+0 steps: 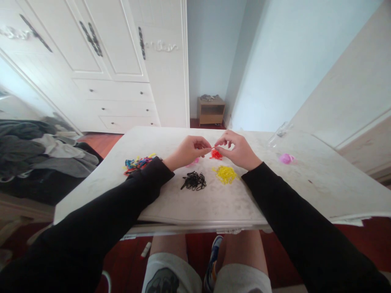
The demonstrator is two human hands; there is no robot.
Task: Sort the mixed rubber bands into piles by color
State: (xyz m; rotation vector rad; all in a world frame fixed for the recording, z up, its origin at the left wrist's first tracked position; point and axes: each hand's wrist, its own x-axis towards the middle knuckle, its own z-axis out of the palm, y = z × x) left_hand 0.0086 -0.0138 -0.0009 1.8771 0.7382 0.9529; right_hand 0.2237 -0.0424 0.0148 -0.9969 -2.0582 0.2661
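Note:
My left hand (193, 149) and my right hand (234, 147) meet above the table, fingertips pinched. Between them stretches a small red elastic band (213, 147), one end in each pinch. Just beneath my right fingers lies a pile of red bands (216, 154). A yellow pile (226, 174) sits nearer me, by my right wrist. Black bands (194, 181) lie in a loose heap left of the yellow ones. Partly hidden behind my left hand is a small pink pile (193, 162). A mixed-colour heap (139, 163) rests by my left sleeve.
The white table (195, 211) has its front edge close to my legs. On its right side are a pink crumpled item (286, 158) and a clear plastic bag or container (279, 135). Clothes (55, 150) are piled at the left. A white wardrobe (116, 65) stands beyond.

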